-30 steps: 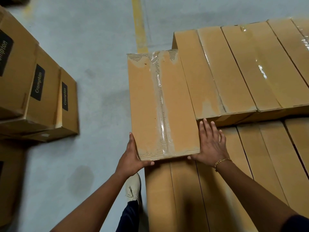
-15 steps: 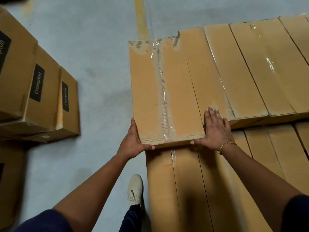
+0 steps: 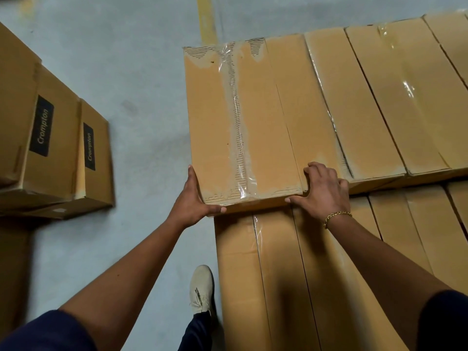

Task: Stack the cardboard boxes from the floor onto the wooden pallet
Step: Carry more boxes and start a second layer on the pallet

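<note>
A long taped cardboard box (image 3: 215, 122) lies on top of the stack, at the left end of the upper row of boxes (image 3: 374, 97), flush against its neighbour. My left hand (image 3: 193, 201) grips its near left corner, thumb along the front edge. My right hand (image 3: 321, 191) rests on its near right corner, fingers curled over the top where it meets the neighbouring box. A lower layer of boxes (image 3: 278, 274) shows in front of it. The wooden pallet itself is hidden under the boxes.
Several boxes with black Crompton labels (image 3: 58, 148) stand on the grey floor at the left. A yellow floor line (image 3: 206, 19) runs away beyond the stack. My shoe (image 3: 201, 290) stands beside the stack's left edge.
The taped box has slid away from me and to the right, closing up against the upper row until its far end lines up with it. Both hands went with it.
</note>
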`<state>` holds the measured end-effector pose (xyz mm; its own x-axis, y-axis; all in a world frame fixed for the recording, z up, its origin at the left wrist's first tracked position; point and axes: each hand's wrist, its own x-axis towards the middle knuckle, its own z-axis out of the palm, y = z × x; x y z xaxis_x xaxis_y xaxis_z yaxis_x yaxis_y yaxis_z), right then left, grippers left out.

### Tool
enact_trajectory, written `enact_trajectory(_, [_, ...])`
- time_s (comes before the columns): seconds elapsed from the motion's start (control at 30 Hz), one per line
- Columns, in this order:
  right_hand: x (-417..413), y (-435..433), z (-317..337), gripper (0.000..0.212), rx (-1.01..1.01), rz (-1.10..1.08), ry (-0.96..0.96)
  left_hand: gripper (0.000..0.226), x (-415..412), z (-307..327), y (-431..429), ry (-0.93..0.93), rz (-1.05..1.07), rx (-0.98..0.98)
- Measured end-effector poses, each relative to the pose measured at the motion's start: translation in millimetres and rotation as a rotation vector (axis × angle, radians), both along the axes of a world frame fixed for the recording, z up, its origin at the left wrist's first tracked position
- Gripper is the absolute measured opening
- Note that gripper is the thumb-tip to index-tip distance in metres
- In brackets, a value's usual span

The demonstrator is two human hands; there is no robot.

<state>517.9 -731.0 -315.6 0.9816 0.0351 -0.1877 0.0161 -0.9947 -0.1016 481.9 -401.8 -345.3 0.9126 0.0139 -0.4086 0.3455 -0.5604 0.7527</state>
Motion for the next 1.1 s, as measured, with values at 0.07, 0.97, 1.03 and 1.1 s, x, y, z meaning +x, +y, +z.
enact_trajectory(0.07, [2.9, 0.7, -1.1, 0.086, 0.002, -0.009, -0.011, 0.137, 3.6, -0.5, 0.4, 0.006, 0.002, -0.004])
enact_trajectory(0.97, [5.3, 5.8, 5.4, 0.089, -0.013, -0.033, 0.124, 0.142, 10.7, 2.0, 7.0, 0.054, -0.029, 0.033])
enact_trajectory(1.03, [3.9, 6.4, 16.2, 0.096, -0.019, -0.029, 0.233, 0.130, 9.5, 15.9, 6.1, 0.059, -0.060, 0.051])
enact_trajectory(1.1, [-0.8, 8.9, 32.6, 0.097, -0.022, -0.031, 0.302, 0.121, 8.4, 37.5, 4.0, 0.056, -0.096, 0.145])
